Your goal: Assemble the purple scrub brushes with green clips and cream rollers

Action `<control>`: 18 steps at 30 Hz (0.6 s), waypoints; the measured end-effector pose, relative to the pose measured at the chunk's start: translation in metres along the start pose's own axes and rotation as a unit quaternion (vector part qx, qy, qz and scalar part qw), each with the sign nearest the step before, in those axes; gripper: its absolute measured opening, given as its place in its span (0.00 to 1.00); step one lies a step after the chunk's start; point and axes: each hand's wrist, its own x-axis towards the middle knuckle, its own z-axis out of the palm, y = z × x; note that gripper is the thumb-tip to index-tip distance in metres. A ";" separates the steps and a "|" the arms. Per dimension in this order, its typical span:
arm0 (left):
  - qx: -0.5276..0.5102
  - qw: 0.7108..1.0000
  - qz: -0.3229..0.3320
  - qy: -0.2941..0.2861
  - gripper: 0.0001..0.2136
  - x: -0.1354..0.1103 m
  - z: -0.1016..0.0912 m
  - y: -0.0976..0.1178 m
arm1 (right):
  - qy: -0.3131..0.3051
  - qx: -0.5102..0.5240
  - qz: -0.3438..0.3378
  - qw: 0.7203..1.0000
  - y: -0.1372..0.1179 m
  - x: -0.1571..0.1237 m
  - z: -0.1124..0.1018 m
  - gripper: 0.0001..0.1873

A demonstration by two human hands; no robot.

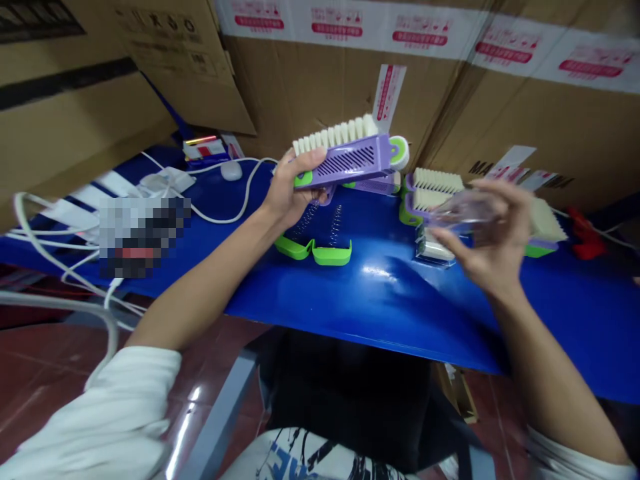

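Note:
My left hand (295,180) grips a purple and green brush (350,160) with cream bristles facing up and a round white-green knob at its right end. In my right hand (500,233) is a clear plastic cover (465,208), smeared by motion. Below the held brush, two green plastic pieces (332,256) lie on the table with two metal springs (336,223) standing up behind them. A purple part (375,185) shows partly behind the held brush. Close to my right hand sit brushes with cream bristles (437,181) and another clear cover (433,248).
The blue table (380,300) is backed by large cardboard boxes (320,73). White cables (55,230) and a white mouse (231,171) occupy the left. Farther right are another brush (545,223) and a red item (585,233). A grey chair arm (220,417) is below.

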 end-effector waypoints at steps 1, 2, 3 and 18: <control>-0.003 1.000 0.000 0.007 0.29 0.001 0.000 -0.001 | -0.041 0.003 0.011 0.999 0.000 -0.006 0.005 0.38; -0.004 1.000 0.002 0.012 0.28 0.001 0.001 -0.002 | -0.082 0.008 0.026 0.996 0.000 -0.012 0.010 0.35; -0.003 1.000 0.004 0.017 0.27 0.001 0.002 -0.003 | -0.119 0.022 0.047 0.992 0.000 -0.018 0.016 0.33; -0.014 1.000 -0.006 0.014 0.22 -0.002 0.011 -0.011 | -0.305 -0.079 -0.021 0.949 0.003 -0.022 0.021 0.15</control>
